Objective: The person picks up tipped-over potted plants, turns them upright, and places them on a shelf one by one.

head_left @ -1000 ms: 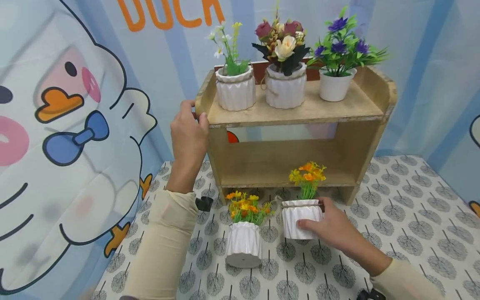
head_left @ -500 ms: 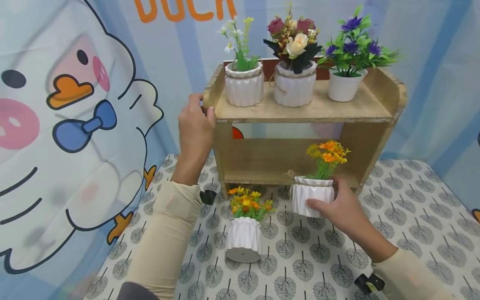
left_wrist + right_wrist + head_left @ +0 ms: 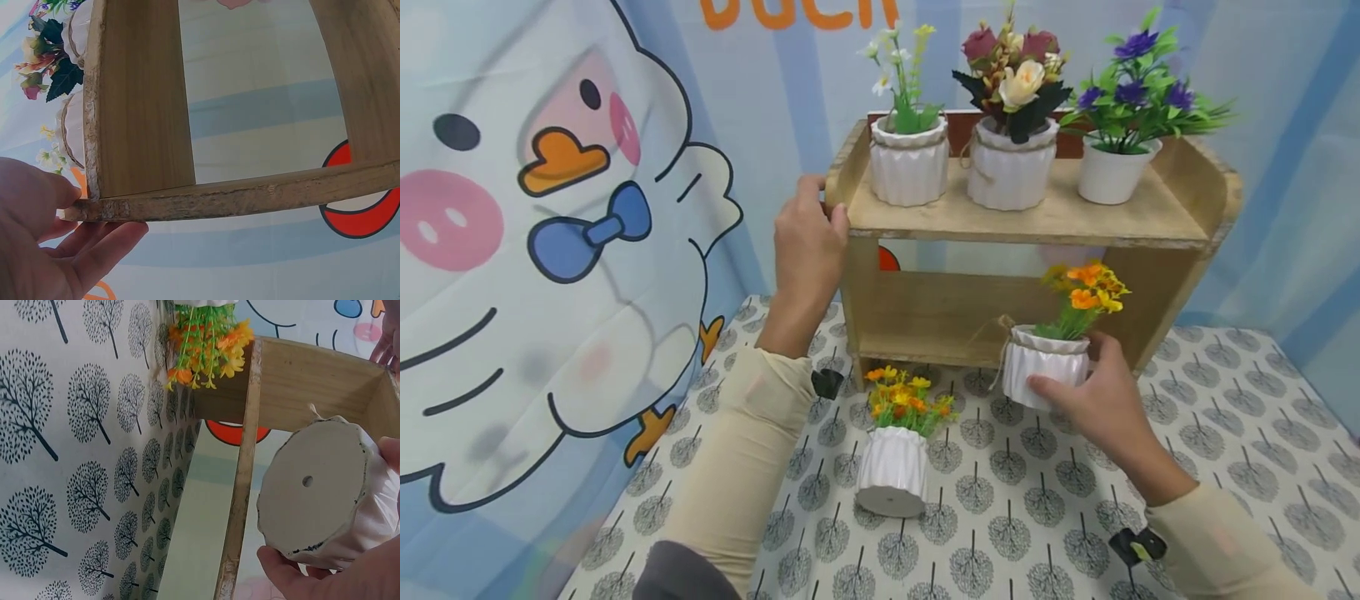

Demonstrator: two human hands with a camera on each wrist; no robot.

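Note:
With my right hand (image 3: 1108, 408) I grip a white ribbed flower pot (image 3: 1043, 367) with twine and orange-yellow flowers. It hangs in the air, slightly tilted, before the lower opening of a wooden shelf (image 3: 1030, 230). The right wrist view shows the pot's round underside (image 3: 312, 494) with a small hole, my thumb and fingers about its side. My left hand (image 3: 808, 254) holds the upper left side panel of the shelf. In the left wrist view, thumb and fingers pinch the panel's edge (image 3: 187, 205). A similar orange-flowered pot (image 3: 891, 471) rests on the patterned cloth.
On the top board stand a white-flowered pot (image 3: 910, 162), a rose pot (image 3: 1011, 167) and a smaller pot with purple flowers (image 3: 1112, 171). Behind the shelf hangs a blue curtain with a cartoon duck (image 3: 602, 250). Tree-patterned cloth (image 3: 985, 533) covers the table.
My right hand has lifted the flower pot up and toward the shelf's lower opening. The left hand keeps its hold on the panel. The head view has shifted, so the scene sits further right.

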